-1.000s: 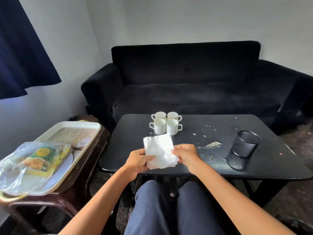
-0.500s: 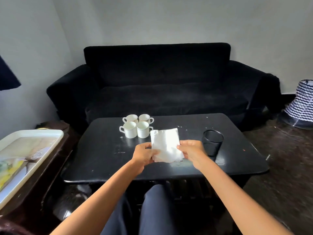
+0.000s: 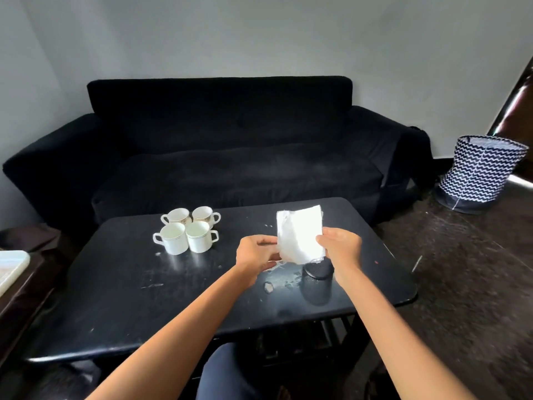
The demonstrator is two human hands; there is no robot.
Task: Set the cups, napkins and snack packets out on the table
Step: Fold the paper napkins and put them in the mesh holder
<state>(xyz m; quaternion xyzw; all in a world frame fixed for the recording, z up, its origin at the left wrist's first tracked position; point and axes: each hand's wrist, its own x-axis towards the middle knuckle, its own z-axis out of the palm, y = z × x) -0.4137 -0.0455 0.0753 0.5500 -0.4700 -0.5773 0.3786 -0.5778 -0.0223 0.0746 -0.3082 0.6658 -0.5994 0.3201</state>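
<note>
Both my hands hold a white stack of napkins [image 3: 300, 236] upright above the black table [image 3: 138, 307]. My left hand [image 3: 256, 254] pinches its lower left edge and my right hand [image 3: 341, 249] grips its right edge. Directly under the napkins stands a black mesh holder [image 3: 317, 271], partly hidden by my right hand. Several white cups [image 3: 186, 232] are grouped close together at the table's far left, handles pointing outward.
A black sofa [image 3: 230, 145] runs behind the table. A corner of the white tray [image 3: 11, 265] shows at the left edge on a side table. A zigzag-patterned basket [image 3: 481, 173] stands on the floor at the right. Crumbs and smears mark the tabletop near the holder.
The napkins have moved right and up, from flat near the front edge to upright over the mesh holder. The view has swung right; the tray with the snack packets has nearly left it.
</note>
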